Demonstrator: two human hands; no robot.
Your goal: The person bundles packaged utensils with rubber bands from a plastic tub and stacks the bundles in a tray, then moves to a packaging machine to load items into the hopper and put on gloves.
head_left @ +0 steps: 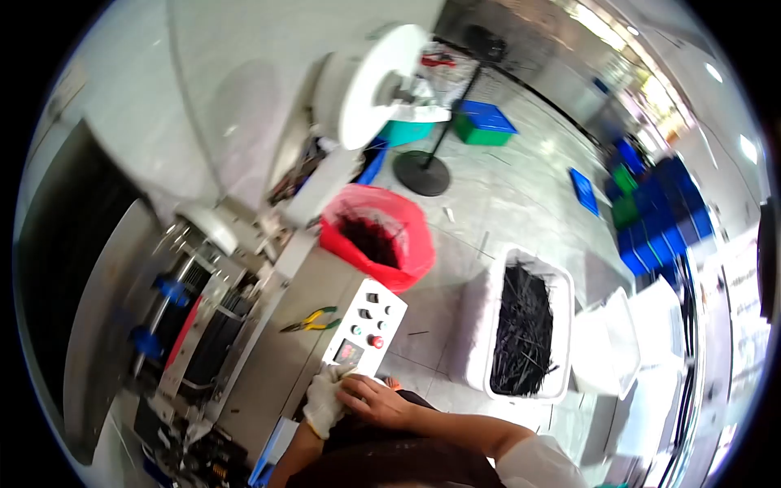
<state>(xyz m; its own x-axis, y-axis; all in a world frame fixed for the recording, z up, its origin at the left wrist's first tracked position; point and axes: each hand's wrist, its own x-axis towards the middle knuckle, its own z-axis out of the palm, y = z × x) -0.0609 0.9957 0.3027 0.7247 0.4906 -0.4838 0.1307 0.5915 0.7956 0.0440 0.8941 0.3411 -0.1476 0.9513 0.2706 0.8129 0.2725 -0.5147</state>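
Observation:
My left hand (pixel 325 401) wears a white knit work glove (pixel 320 405) and is close to the lower edge of a machine's control panel (pixel 366 324). My bare right hand (pixel 375 402) lies against it, its fingers curled onto the glove. The gloved fingers are blurred and partly covered, so their pose is unclear. On the panel are a small red-lit display (pixel 348 352), a red button (pixel 376 342) and several switches. Pliers (pixel 310 320) with yellow-green handles lie on the machine's metal top beside the panel.
A red-lined bin (pixel 419 244) holding dark scraps stands beyond the panel. A white tub (pixel 472 333) of black strips (pixel 522 329) is on the floor to the right. A fan stand (pixel 421 172), a large white reel (pixel 382 85) and stacked blue crates (pixel 663 215) are farther off.

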